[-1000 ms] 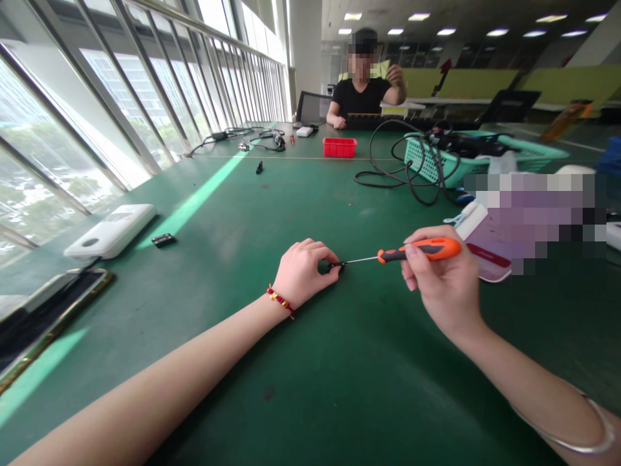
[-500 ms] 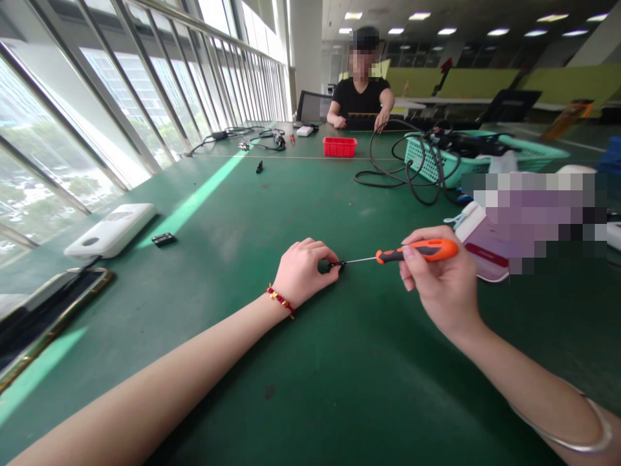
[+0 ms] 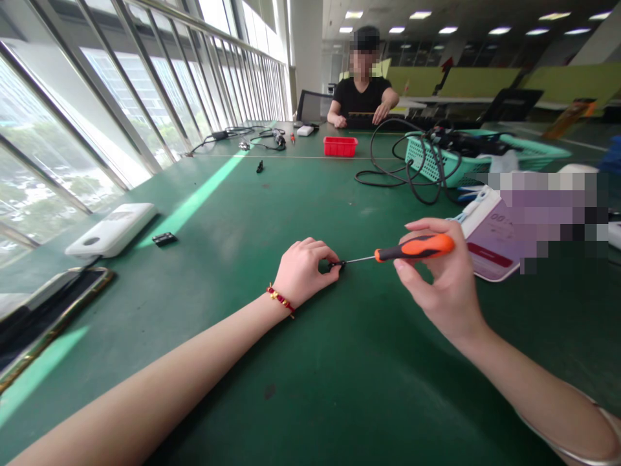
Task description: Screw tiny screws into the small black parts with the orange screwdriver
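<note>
My left hand [image 3: 305, 270] rests on the green table [image 3: 310, 362], thumb and forefinger pinching a small black part [image 3: 336, 265] whose kind I cannot make out. An orange and dark grey screwdriver [image 3: 427, 246] lies nearly level in my right hand [image 3: 449, 294]. Its thin shaft points left, and the tip meets the black part at my left fingertips. The fingers of my right hand are behind the handle, while the thumb sits below it, a little apart.
Left of my hands are a small black piece [image 3: 164, 239], a white device [image 3: 114, 230] and a phone [image 3: 53, 317]. Farther off are a red bin [image 3: 340, 147] and a turquoise basket [image 3: 431, 165] with black cables. A purple-screened phone [image 3: 495, 243] lies right. A person [image 3: 361, 97] sits opposite.
The thumb of my right hand has come off the screwdriver handle and dropped below it, and the handle has turned. My left hand and the black part stay in place.
</note>
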Available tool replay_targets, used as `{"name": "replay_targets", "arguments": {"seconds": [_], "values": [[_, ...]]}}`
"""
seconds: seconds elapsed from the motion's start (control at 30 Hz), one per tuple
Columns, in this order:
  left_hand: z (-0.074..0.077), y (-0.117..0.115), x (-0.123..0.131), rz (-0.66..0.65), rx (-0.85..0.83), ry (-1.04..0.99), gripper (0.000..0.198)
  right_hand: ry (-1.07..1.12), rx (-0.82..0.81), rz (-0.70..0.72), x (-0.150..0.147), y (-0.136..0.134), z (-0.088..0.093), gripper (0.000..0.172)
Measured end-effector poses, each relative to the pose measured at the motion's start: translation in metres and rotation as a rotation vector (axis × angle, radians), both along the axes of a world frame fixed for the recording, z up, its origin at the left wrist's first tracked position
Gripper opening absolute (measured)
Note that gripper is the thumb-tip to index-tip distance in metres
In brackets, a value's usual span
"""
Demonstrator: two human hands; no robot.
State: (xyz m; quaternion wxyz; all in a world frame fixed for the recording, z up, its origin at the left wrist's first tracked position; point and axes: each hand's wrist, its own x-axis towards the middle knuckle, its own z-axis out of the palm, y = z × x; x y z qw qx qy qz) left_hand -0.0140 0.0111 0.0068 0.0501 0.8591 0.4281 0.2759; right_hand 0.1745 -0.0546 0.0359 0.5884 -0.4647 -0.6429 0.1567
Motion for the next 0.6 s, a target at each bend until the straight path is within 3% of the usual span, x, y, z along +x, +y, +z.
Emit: {"name": "replay_targets", "arguments": {"seconds": [0.07, 0.2, 0.27, 0.4, 0.47, 0.6], "values": [[0.0001, -0.0001, 0.0000, -0.002, 0.001, 0.001, 0.008, 0.004, -0.025, 0.016, -0.0009, 0.0000, 0.0008, 0.036], [-0.0004, 0.0001, 0.0000, -0.001, 0.000, 0.003, 0.009, -0.088, -0.128, -0.021, -0.0028, -0.0037, 0.0048, 0.014], [-0.0006, 0.0003, -0.0001, 0.001, -0.001, 0.003, 0.009, -0.118, -0.098, -0.027, -0.0034, -0.0051, 0.0049, 0.011], [-0.0003, 0.0003, -0.0001, 0.000, -0.004, 0.002, 0.008, -0.075, 0.005, 0.003, -0.0036, -0.0042, 0.0017, 0.035], [-0.0001, 0.0002, -0.0002, 0.000, -0.005, 0.004, 0.008, -0.060, -0.026, 0.015, -0.0040, -0.0041, 0.0012, 0.038], [-0.0003, 0.0003, -0.0005, -0.002, -0.002, 0.006, 0.009, -0.132, -0.133, -0.005, -0.0051, -0.0065, 0.0024, 0.009]]}}
